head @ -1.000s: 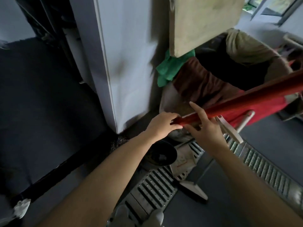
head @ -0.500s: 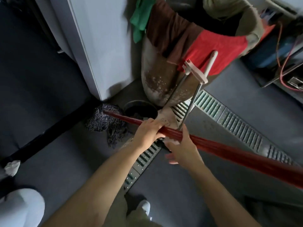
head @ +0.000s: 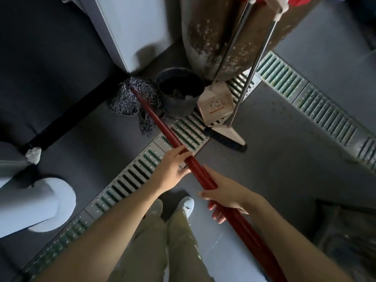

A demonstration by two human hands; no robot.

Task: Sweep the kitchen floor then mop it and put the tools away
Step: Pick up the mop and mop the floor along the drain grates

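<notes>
Biggest thing in view is the dark grey kitchen floor, with a slotted metal drain grate cutting across it on a diagonal and a second run of grate off to the right. Up top there's a white cabinet corner and a grubby speckled sack or bin leaning in beside it. Next down in size is the mop: its long red handle runs from the lower right up to the stringy grey-and-white mop head, which sits on the floor in the corner, right beside a small dark bucket. The broom and a white dustpan are parked just right of the bucket, broom head down on the floor, nobody touching them. Left hand has its fingers wrapped around the red handle; right hand sits lower on the same handle, fingers loosely curled under it, so both are holding the mop. My read: with the broom parked, sweeping looks done, though the floor doesn't look obviously wet, so I can't tell if mopping is about to start or just finished. Either way, the mop isn't put away yet.
</notes>
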